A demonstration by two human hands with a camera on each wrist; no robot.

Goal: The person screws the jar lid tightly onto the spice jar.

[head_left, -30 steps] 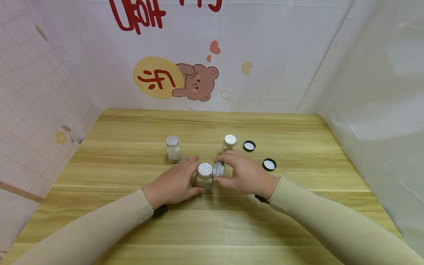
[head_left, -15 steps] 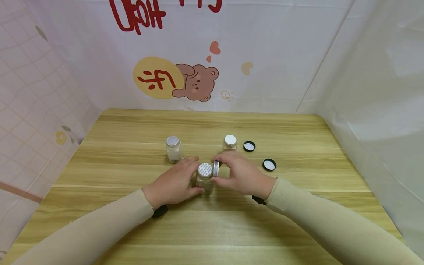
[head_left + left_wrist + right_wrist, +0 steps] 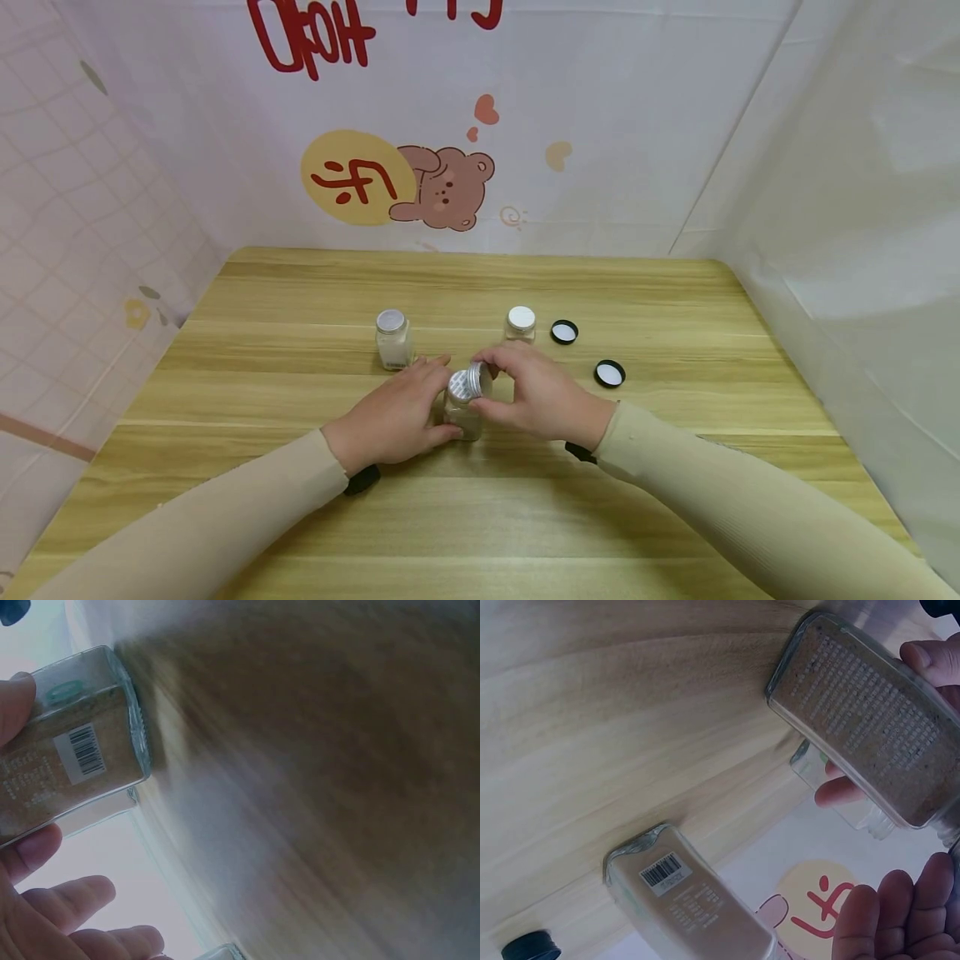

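Note:
A square glass jar [image 3: 463,418] with a patterned white top stands upright between the hands; its brown contents show in the left wrist view. My left hand [image 3: 397,410] grips this jar [image 3: 75,750] from the left, thumb on one side and a finger on the other. Between thumb and fingers, my right hand [image 3: 543,392] pinches a silver metal lid [image 3: 481,380], tilted on edge at the right of the jar's top and overlapping it in the head view. In the right wrist view, the gripped jar [image 3: 870,712] shows a printed side, with right fingertips [image 3: 900,915] below.
One jar [image 3: 393,342] with a greyish top stands behind my left hand. Another jar [image 3: 521,323] with a white top is behind my right hand, partly hidden. Two black-rimmed lids [image 3: 565,332] [image 3: 610,373] lie on the wooden table [image 3: 480,525] to the right.
My right hand has moved a little left with the silver lid, which has turned and come from beside the jar's top to overlapping it. My left hand has stayed on the jar.

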